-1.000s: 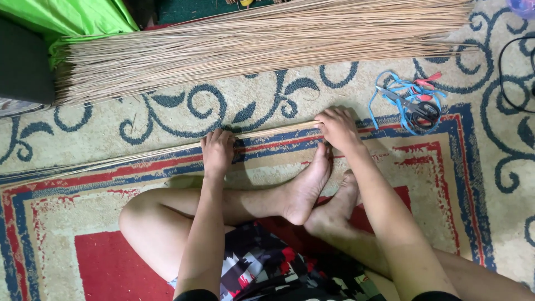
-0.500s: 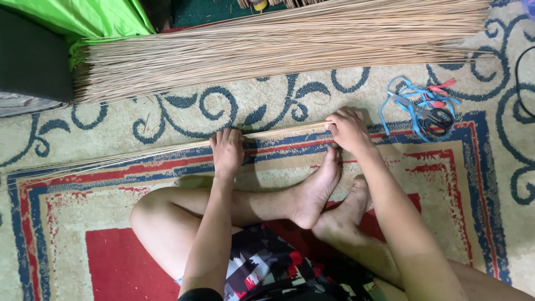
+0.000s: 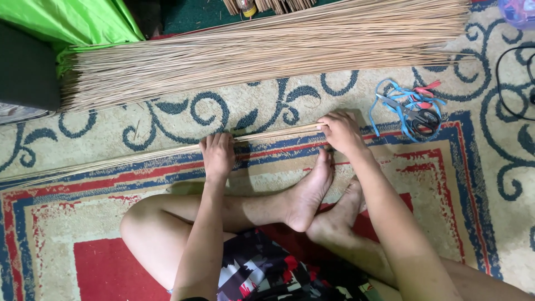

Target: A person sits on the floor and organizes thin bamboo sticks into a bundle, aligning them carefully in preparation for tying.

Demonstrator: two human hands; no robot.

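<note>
Thin stick bundle (image 3: 167,153) under both hands' fingers (image 3: 214,142).

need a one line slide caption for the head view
Seated on a patterned rug, left hand and right hand press a thin stick bundle.

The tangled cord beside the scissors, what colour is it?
Blue cord, looped around the scissors; head view.
</note>
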